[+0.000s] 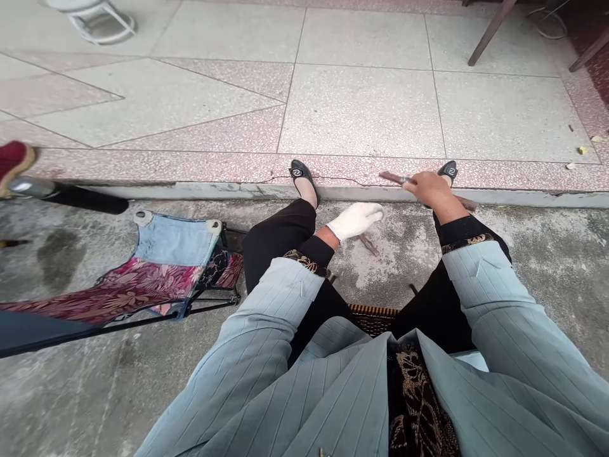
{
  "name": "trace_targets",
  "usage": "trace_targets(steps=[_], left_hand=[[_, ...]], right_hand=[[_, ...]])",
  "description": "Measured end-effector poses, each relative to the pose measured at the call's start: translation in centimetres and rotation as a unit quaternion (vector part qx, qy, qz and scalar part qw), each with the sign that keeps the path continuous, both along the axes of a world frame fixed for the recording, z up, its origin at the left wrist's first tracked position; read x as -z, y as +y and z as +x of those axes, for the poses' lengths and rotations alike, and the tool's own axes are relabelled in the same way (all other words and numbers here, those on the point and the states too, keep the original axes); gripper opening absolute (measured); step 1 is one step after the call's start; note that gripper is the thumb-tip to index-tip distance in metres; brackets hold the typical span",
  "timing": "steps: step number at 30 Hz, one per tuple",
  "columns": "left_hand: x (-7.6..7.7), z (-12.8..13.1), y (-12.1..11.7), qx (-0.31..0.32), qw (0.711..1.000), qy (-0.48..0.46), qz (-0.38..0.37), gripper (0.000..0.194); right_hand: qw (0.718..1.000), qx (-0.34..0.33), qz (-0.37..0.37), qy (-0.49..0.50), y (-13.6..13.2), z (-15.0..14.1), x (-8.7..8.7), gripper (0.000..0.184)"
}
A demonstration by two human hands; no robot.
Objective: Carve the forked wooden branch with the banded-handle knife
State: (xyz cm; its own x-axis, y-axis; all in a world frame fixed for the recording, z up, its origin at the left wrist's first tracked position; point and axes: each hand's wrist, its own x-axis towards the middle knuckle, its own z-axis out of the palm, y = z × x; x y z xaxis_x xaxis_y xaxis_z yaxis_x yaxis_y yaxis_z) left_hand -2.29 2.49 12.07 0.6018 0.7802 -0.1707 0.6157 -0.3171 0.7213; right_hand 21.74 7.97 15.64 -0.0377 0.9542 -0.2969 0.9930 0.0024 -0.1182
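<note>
Porch or front step, apparently of a home: raised terrazzo floor (361, 108), pink and pale grey, cracked at edge; stained concrete ground (143, 381) below; patterned cloth folding chair (157, 276); white stool (89, 11); wooden furniture legs (490, 32); yellow leaf (582, 150).

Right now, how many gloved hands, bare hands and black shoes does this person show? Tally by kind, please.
Gloved hands: 1, the left hand
Bare hands: 1, the right hand, gripping a brown stick-like piece
Black shoes: 2
Total: 4
</note>
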Motion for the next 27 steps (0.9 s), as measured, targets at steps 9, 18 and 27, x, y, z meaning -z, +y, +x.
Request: trace_targets(steps=[9, 18, 27], left_hand=[[-0.9, -1.7, 0.8, -0.019, 0.994, 0.056, 0.088, 0.031], [0.1, -0.1, 0.0, -0.029, 0.955, -0.218, -0.198, 0.029], [0.2, 0.3, -0.5, -0.002, 0.984, -0.139, -0.114, 0.032]], right_hand=[[0.812, -0.275, -0.466, 0.218, -2.7, -2.5, -0.7, 0.048], [0.809, 0.042, -0.088, 0.58, -2.7, -0.8, -2.6, 0.059], [0.914, 0.082, -0.026, 0.397, -1.8, -2.2, -1.2, 0.033]])
